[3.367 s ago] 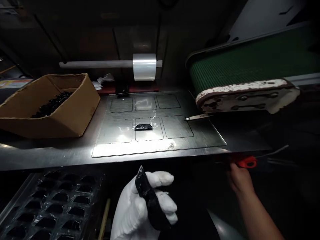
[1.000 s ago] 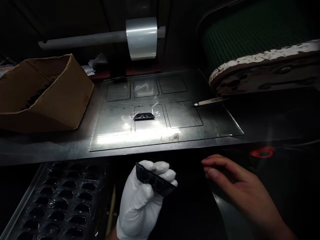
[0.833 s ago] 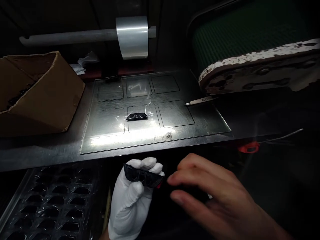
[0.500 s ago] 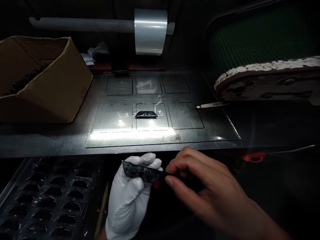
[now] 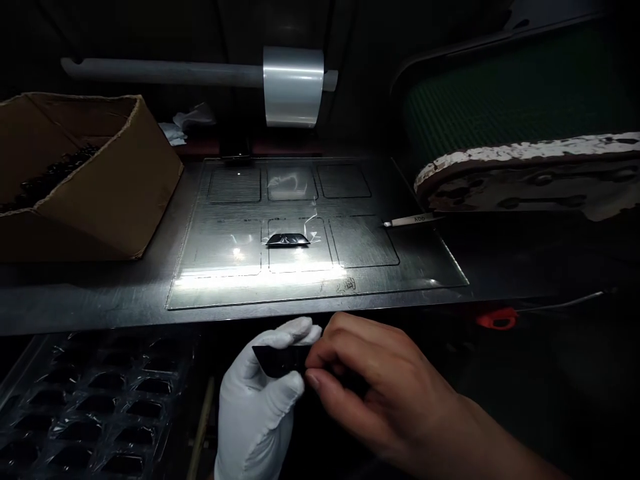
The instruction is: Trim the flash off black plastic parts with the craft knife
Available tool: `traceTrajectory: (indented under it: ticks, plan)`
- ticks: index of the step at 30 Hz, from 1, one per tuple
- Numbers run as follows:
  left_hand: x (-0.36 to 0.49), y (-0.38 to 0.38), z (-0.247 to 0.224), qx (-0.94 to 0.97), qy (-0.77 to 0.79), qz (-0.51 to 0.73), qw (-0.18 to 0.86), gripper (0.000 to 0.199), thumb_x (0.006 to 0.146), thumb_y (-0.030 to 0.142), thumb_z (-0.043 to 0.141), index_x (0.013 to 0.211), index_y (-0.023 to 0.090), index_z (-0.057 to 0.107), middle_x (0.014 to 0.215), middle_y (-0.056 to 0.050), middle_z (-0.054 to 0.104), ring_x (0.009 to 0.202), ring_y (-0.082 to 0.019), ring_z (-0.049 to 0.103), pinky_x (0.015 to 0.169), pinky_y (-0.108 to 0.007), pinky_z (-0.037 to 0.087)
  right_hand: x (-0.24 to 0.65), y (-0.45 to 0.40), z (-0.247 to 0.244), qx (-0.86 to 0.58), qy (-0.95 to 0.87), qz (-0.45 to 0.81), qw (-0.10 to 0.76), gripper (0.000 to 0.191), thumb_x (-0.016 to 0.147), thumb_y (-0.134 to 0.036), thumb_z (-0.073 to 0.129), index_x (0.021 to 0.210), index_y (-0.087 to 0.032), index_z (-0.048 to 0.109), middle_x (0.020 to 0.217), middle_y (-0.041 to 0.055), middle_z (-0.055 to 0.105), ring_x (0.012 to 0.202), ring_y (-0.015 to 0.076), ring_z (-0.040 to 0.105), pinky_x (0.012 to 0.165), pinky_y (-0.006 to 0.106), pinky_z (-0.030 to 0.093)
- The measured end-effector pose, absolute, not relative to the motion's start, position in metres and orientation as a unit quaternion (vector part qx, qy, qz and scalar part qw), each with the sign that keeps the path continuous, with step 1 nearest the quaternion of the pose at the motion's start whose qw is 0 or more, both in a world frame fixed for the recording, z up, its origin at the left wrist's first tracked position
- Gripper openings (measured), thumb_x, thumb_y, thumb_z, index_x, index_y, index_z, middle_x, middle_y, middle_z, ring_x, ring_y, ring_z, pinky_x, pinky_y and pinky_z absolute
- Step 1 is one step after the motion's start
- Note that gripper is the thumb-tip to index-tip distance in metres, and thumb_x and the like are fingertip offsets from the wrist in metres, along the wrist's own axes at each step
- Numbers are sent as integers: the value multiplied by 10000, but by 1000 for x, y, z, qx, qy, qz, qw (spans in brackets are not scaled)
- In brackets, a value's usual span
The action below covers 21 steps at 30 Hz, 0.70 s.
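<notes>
Black part (image 5: 277,361) lies level in your hands, just below the table's (image 5: 100,303) front edge, long axis left to right, sharp corner pointing left! Your gloved left hand (image 5: 265,400) clasps it; your bare right hand (image 5: 370,380) meets its right end, though you can't tell whether that grip pinches. Knuckles crowd the edge; a stick (image 5: 203,427) narrows your left; room opens rightward, toward the red handle (image 5: 497,319).

Dim scene, white glare across clear sheet (image 5: 357,241), shadowed green belt (image 5: 500,107), dark corners
</notes>
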State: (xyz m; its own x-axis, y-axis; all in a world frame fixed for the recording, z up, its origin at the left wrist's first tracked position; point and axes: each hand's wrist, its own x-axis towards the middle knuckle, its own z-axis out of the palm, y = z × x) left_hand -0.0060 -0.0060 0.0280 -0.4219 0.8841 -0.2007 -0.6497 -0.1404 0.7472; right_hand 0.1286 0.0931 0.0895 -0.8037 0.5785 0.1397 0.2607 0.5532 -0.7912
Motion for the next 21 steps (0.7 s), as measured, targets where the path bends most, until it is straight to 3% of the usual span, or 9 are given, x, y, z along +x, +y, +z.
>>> traceTrajectory:
  ticks: [6, 11, 13, 16, 18, 21]
  plan:
    - [-11, -9, 35, 79, 350, 763, 538, 224, 885, 241, 790, 1107, 270, 776, 1191, -40, 804, 1068, -219, 771, 969, -277, 605, 142, 95, 83, -293, -789, 468, 269, 72, 953, -157, 632, 907, -212, 627, 829, -17, 596, 728, 100, 571, 643, 228, 465]
    - [-15, -5, 45, 64, 328, 755, 565, 231, 881, 272, 799, 1110, 269, 775, 1149, -12, 814, 1025, -219, 783, 939, -308, 633, 166, 93, 60, -338, -750, 482, 301, 380, 1078, -295, 450, 754, -206, 626, 745, -5, 578, 660, 108, 563, 603, 251, 442]
    - [-16, -4, 47, 59, 331, 751, 569, 221, 883, 278, 799, 1103, 271, 779, 1146, -4, 814, 1012, -211, 786, 933, -302, 636, 174, 94, 51, -386, -748, 455, 291, 346, 1063, -336, 510, 779, -217, 669, 758, 3, 616, 676, 124, 598, 612, 258, 461]
    - [-15, -3, 49, 49, 343, 744, 571, 197, 884, 298, 797, 1077, 258, 789, 1117, -12, 819, 989, -214, 791, 909, -292, 644, 186, 102, 49, -511, -711, 375, 304, 136, 985, -374, 666, 983, -252, 725, 875, 23, 700, 771, 175, 663, 666, 290, 514]
    - [-14, -2, 51, 46, 350, 741, 571, 186, 896, 310, 785, 1073, 254, 793, 1118, -22, 818, 989, -217, 791, 900, -286, 645, 194, 112, 54, -568, -678, 338, 322, 182, 963, -412, 692, 1058, -261, 727, 939, 44, 725, 831, 210, 687, 675, 316, 534]
    - [-13, -1, 54, 39, 365, 735, 570, 179, 909, 308, 769, 1077, 252, 795, 1124, -30, 814, 988, -214, 791, 891, -275, 645, 205, 127, 62, -589, -667, 324, 321, 207, 950, -448, 699, 1021, -258, 742, 956, 72, 734, 899, 256, 702, 654, 341, 544]
